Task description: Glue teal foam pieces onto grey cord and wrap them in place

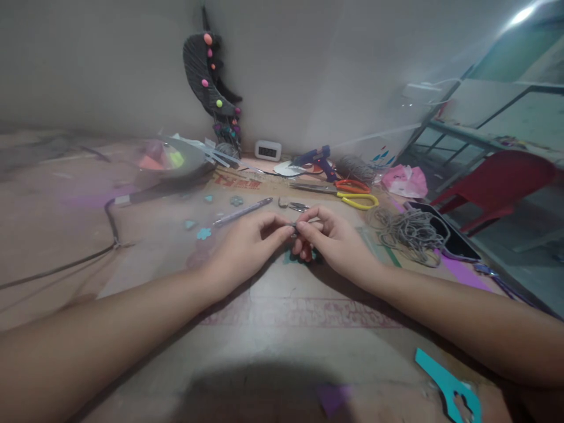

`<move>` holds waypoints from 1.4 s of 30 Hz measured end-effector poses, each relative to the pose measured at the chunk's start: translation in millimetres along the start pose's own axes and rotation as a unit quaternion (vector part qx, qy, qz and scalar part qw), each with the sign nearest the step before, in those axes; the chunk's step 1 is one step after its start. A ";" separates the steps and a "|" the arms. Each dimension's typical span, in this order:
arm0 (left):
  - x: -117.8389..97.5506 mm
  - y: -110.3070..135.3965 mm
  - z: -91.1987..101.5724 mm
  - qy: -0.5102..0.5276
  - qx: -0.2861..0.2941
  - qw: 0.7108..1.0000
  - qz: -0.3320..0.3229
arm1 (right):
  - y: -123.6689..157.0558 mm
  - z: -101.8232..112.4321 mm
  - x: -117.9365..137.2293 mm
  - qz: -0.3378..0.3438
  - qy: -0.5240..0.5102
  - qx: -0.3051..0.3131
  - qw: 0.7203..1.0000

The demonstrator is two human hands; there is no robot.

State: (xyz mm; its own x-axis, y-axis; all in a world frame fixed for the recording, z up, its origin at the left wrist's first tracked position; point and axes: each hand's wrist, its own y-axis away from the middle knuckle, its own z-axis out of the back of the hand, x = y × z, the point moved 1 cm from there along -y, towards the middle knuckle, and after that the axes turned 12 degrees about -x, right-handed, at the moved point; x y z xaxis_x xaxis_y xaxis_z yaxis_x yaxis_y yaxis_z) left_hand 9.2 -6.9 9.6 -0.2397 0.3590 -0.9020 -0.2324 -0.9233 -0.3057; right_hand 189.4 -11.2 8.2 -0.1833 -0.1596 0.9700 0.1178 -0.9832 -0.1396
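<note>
My left hand (258,242) and my right hand (332,238) meet over the middle of the work surface. Both are closed in a pinch, thumb against forefinger, on a small dark piece (294,227) between the fingertips. It is too small and too covered to name. Under the right fingers a bit of teal material (291,257) shows. Left of my hands lie a pen (244,212), a teal flower cutout (204,233) and a greyish flower cutout (237,201). Just beyond the fingertips rests a small metal tool (298,206).
Scissors (352,197), a blue glue gun (321,160) and a small digital clock (268,150) lie towards the wall. Tangled grey yarn (414,235) overlaps a phone (458,238) at right. A teal offcut (453,385) lies near front right. A cable (66,269) crosses the left.
</note>
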 end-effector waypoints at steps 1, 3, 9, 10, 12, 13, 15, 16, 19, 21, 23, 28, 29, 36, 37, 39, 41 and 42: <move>-0.1 0.0 0.3 -0.004 0.001 1.000 -0.001 | 0.1 0.1 0.0 0.000 -0.002 0.000 1.000; 0.0 -0.3 0.9 -0.012 -0.001 1.000 -0.006 | 0.1 0.5 0.1 -0.002 -0.004 -0.002 1.000; 3.4 -1.2 -0.5 0.028 0.011 1.000 -0.008 | -0.3 1.2 2.6 -0.003 0.003 -0.010 1.000; 4.2 -1.1 -1.1 0.048 0.008 0.999 0.001 | -0.3 1.1 3.0 -0.003 0.003 -0.010 1.000; 5.4 -0.5 -2.0 0.079 -0.001 0.997 0.018 | -0.2 0.7 3.0 -0.001 0.003 -0.008 1.000; 5.8 -0.1 -2.3 0.083 -0.002 0.996 0.021 | -0.1 0.6 2.8 0.000 0.002 -0.008 1.000; 6.3 0.7 -2.3 0.064 -0.006 0.998 0.012 | 0.3 0.3 2.0 0.005 0.002 -0.006 1.000; 6.5 1.0 -2.2 0.049 -0.006 0.999 0.006 | 0.6 0.1 1.6 0.007 0.002 -0.005 1.000; 7.6 1.0 -1.5 0.022 -0.008 1.000 -0.004 | 2.2 0.3 1.3 0.012 0.003 -0.001 1.000; 8.3 0.5 -1.1 0.016 -0.013 1.000 -0.011 | 3.2 0.9 1.7 0.017 -0.006 -0.001 1.000; 8.5 -0.1 -1.0 0.012 -0.020 1.000 -0.019 | 3.7 1.4 2.1 0.019 -0.017 0.000 1.000; 5.9 0.3 -1.0 0.016 -0.022 0.999 -0.017 | 2.4 0.3 2.0 0.011 -0.008 0.003 1.000; 5.1 0.7 -0.9 0.016 -0.019 1.000 -0.017 | 2.1 -0.1 2.0 0.010 -0.005 0.002 1.000; 3.3 0.6 -1.9 0.053 -0.003 0.999 0.001 | 1.7 -0.6 3.4 0.010 0.003 -0.011 1.000; 3.6 0.4 -2.3 0.068 0.001 0.998 0.010 | 1.7 -0.5 3.8 0.010 0.002 -0.012 1.000; 4.2 0.0 -2.8 0.093 0.008 0.995 0.020 | 1.7 -0.4 4.3 0.010 0.000 -0.014 1.000; 4.7 -0.1 -2.7 0.093 0.007 0.996 0.013 | 1.8 -0.3 4.1 0.010 0.001 -0.014 1.000; 4.9 0.0 -2.4 0.081 0.004 0.997 0.007 | 1.9 -0.3 3.6 0.010 0.001 -0.014 1.000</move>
State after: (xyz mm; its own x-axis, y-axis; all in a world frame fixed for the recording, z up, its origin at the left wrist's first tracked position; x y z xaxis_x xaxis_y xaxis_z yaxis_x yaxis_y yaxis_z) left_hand 10.2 -5.4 4.5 -0.0871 0.3194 -0.9436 -0.2375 -0.9266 -0.2917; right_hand 188.7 -13.6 11.3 -0.1833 -0.1794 0.9665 0.0947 -0.9819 -0.1642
